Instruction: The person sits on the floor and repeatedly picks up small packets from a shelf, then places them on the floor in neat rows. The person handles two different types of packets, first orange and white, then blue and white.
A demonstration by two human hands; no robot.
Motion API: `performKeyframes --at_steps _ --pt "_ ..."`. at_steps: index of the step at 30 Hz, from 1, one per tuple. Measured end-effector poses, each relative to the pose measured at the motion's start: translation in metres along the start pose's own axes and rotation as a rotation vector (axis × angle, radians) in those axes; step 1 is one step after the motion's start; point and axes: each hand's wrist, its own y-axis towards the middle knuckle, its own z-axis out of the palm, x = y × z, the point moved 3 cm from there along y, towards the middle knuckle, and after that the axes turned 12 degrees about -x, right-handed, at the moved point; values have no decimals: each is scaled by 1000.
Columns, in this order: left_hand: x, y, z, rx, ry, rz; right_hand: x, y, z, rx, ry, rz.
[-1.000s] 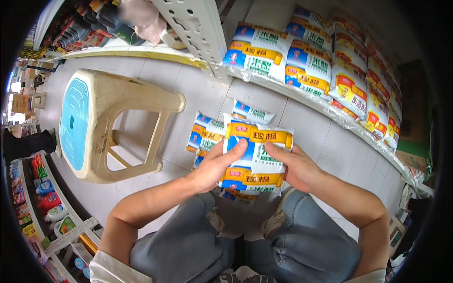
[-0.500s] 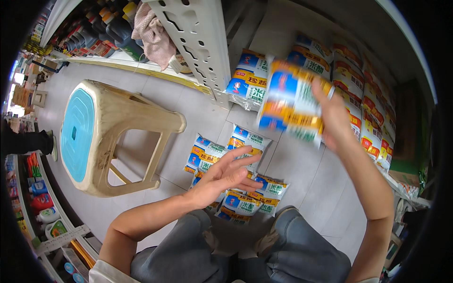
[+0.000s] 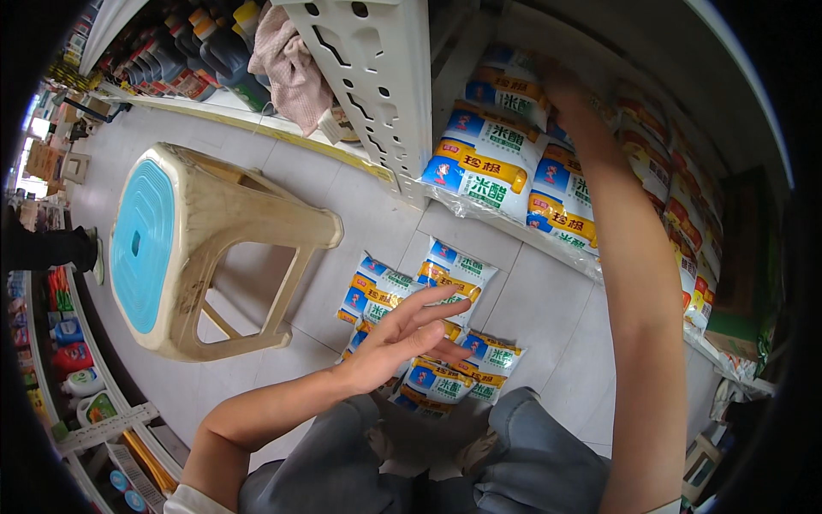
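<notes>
My right hand (image 3: 561,84) reaches deep into the shelf bay. It grips the right edge of a plump blue, white and yellow pouch (image 3: 507,84) at the back left; shadow hides most of its fingers. Two similar pouches lie at the front of the shelf, a left pouch (image 3: 484,163) and a right pouch (image 3: 561,201), the latter partly behind my forearm. My left hand (image 3: 407,334) hovers with spread fingers, holding nothing, above several matching pouches (image 3: 458,270) on the floor between my feet and the shelf.
A cream plastic stool (image 3: 231,257) with a blue top lies on its side at left. A perforated white upright (image 3: 368,86) bounds the bay. Red, white and yellow packs (image 3: 685,218) are stacked at right. Dark bottles and a pink cloth (image 3: 291,68) fill the neighbouring shelf.
My right hand has carried the pouch from in front of the shelf inward to its back left. My left hand stays nearly in place, and the view has shifted slightly.
</notes>
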Motion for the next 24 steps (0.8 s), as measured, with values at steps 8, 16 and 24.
performKeyframes --at_steps 8,16,24 --pt "3 0 -6 -24 -20 -24 28 -24 -17 105 -515 -172" --pt "3 8 -19 -202 113 72 38 -107 -58 -73 -297 -758" --pt "15 13 -40 -395 96 62 -70 -318 -67 1020 -320 -205"
